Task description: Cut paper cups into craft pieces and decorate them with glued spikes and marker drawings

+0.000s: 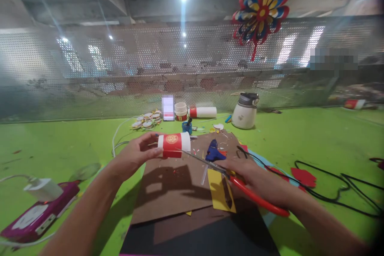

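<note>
My left hand (139, 150) is closed around a white paper cup (186, 143) that lies on its side in the air above the brown cardboard (168, 192). A red band with a gold emblem wraps the cup. My right hand (244, 170) grips red-handled scissors (246, 194), whose long metal blades point left toward the cup. The blade tips reach the lower edge of the red band; whether they touch it, I cannot tell. Behind the blades a blue glue gun (213, 153) rests on the cardboard, and a yellow paper piece (220, 192) lies below them.
At the back stand a phone (168, 108), stacked paper cups (181, 112), another cup stack lying sideways (207, 112) and a white kettle (244, 114). A purple power strip (39, 212) sits at left. Black cable (324, 198) and red paper pieces (303, 177) lie at right.
</note>
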Demonstrator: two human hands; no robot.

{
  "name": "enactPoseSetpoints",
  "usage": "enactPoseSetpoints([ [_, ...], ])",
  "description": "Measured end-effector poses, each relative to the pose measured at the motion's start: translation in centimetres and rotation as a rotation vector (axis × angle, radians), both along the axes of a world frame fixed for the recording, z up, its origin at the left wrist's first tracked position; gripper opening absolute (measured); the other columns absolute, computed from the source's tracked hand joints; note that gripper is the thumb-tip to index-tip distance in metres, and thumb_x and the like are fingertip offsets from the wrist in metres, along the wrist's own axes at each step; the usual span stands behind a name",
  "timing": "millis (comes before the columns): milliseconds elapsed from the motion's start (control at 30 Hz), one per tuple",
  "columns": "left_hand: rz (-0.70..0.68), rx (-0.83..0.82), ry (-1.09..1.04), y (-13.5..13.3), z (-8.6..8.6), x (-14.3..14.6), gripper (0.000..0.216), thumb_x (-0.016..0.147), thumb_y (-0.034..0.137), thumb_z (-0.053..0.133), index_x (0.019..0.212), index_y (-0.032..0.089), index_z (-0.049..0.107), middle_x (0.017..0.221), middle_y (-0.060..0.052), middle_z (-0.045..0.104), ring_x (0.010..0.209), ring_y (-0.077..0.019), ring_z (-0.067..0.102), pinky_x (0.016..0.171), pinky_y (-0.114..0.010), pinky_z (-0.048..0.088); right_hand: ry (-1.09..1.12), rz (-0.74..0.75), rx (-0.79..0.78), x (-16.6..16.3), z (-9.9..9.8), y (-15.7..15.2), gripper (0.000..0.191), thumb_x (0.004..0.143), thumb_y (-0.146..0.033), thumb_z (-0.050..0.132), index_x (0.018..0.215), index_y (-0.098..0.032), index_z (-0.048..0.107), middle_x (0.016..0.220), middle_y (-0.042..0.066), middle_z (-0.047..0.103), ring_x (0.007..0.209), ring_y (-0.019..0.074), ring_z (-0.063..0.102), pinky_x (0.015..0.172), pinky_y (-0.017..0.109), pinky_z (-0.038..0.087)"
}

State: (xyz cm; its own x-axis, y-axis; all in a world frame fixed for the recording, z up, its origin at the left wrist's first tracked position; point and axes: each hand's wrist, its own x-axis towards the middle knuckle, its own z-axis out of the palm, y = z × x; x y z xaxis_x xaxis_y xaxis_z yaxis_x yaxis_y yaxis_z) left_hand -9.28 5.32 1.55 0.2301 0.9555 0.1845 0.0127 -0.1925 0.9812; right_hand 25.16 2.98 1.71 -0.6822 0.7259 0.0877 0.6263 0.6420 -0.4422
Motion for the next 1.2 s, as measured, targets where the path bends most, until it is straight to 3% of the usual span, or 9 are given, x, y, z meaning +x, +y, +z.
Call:
enactPoseSetpoints([
  [133, -0.038, 0.021, 0.041, 0.1, -0.3, -0.1, 0.043, 0.077, 0.036, 0.081, 0.113, 0.017, 0.065, 0.113, -0.011, 0.072, 0.096, -0.0241, 0.069, 0.082, -0.034, 0.057, -0.042, -0.07, 0.186, -0.1, -0.3, -0.2, 0.06, 0.083, -0.002, 0.048, 0.141, -0.018, 0.053, 0.12, 0.017, 0.061, 0.109, 0.0309, 0.061, 0.092, 0.048, 0.052],
  [333, -0.065, 0.011, 0.104, 0.0, -0.3, 0.2, 0.046, 0.076, 0.047, 0.079, 0.108, 0.017, 0.065, 0.114, -0.012, 0.072, 0.097, -0.0264, 0.069, 0.084, -0.037, 0.056, 0.015, -0.087, 0.343, 0.1, -0.6, 0.0, 0.062, 0.081, 0.0, 0.048, 0.14, -0.018, 0.052, 0.104, 0.012, 0.054, 0.097, 0.0264, 0.056, 0.086, 0.046, 0.052],
  [500, 0.025, 0.034, 0.223, -0.5, 0.5, 0.8, 0.045, 0.073, 0.042, 0.082, 0.105, 0.017, 0.064, 0.108, -0.012, 0.074, 0.097, -0.0263, 0.07, 0.087, -0.038, 0.056, -0.009, -0.11, 0.315, 0.6, -0.2, -0.2, 0.059, 0.082, -0.003, 0.051, 0.139, -0.02, 0.054, 0.105, 0.011, 0.055, 0.095, 0.0251, 0.057, 0.085, 0.044, 0.051],
  [667, 0.126, 0.101, 0.205, -0.9, 0.7, 1.6, 0.05, 0.07, 0.037, 0.086, 0.109, 0.019, 0.06, 0.111, -0.012, 0.074, 0.101, -0.0273, 0.071, 0.091, -0.041, 0.057, -0.006, -0.18, 0.303, 0.7, 0.3, -0.5, 0.052, 0.088, -0.009, 0.049, 0.138, -0.02, 0.056, 0.112, 0.014, 0.058, 0.101, 0.0276, 0.058, 0.088, 0.046, 0.051],
  [800, 0.223, 0.15, 0.141, -1.2, 0.6, 2.1, 0.047, 0.068, 0.038, 0.086, 0.104, 0.019, 0.061, 0.109, -0.01, 0.074, 0.1, -0.0265, 0.071, 0.09, -0.04, 0.058, -0.019, -0.209, 0.298, 0.7, 0.1, -0.5, 0.057, 0.086, -0.007, 0.049, 0.141, -0.018, 0.053, 0.112, 0.015, 0.057, 0.102, 0.0285, 0.058, 0.089, 0.047, 0.051],
  [933, 0.222, 0.163, 0.164, -1.1, 0.4, 2.0, 0.049, 0.068, 0.04, 0.086, 0.105, 0.019, 0.062, 0.108, -0.01, 0.074, 0.098, -0.0262, 0.072, 0.091, -0.041, 0.058, -0.043, -0.219, 0.319, 0.7, 0.0, -0.4, 0.062, 0.081, -0.003, 0.052, 0.142, -0.017, 0.051, 0.112, 0.015, 0.054, 0.103, 0.0281, 0.057, 0.09, 0.046, 0.05],
  [1200, 0.411, 0.282, 0.166, -0.2, -0.1, 2.1, 0.052, 0.069, 0.041, 0.085, 0.108, 0.02, 0.057, 0.107, -0.009, 0.073, 0.096, -0.0259, 0.073, 0.089, -0.041, 0.06, 0.101, -0.331, 0.242, -0.2, 0.3, -1.0, 0.051, 0.079, -0.003, 0.051, 0.127, -0.021, 0.06, 0.113, 0.012, 0.058, 0.105, 0.028, 0.058, 0.09, 0.045, 0.049],
])
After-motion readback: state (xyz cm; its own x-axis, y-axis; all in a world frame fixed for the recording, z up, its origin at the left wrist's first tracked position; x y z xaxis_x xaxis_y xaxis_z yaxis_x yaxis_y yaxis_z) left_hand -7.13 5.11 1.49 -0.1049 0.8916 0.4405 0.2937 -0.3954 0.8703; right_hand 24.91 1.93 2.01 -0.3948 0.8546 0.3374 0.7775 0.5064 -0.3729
